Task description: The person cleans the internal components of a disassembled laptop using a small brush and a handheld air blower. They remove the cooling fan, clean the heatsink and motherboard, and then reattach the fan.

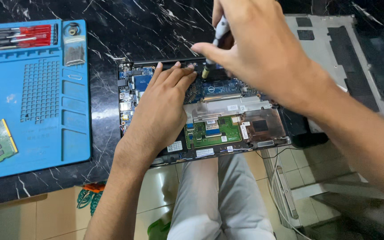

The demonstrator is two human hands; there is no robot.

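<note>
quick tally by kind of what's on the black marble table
opened laptop: 1
laptop bottom cover: 1
blue repair mat: 1
green memory module: 1
screwdriver in the right hand: 1
total: 5

Opened laptop (210,115), circuit boards exposed, flat on marble, screwdriver (214,49) upright

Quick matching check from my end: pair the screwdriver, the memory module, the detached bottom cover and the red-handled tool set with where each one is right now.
Things:
1. screwdriver
2. memory module
3. bottom cover
4. red-handled tool set

Places:
A. top left corner of the blue mat
B. right of the opened laptop, on the dark marble top
C. in the right hand, tip down on the board
D. lower left edge of the blue mat

Pairs: 1-C, 2-D, 3-B, 4-A
</note>
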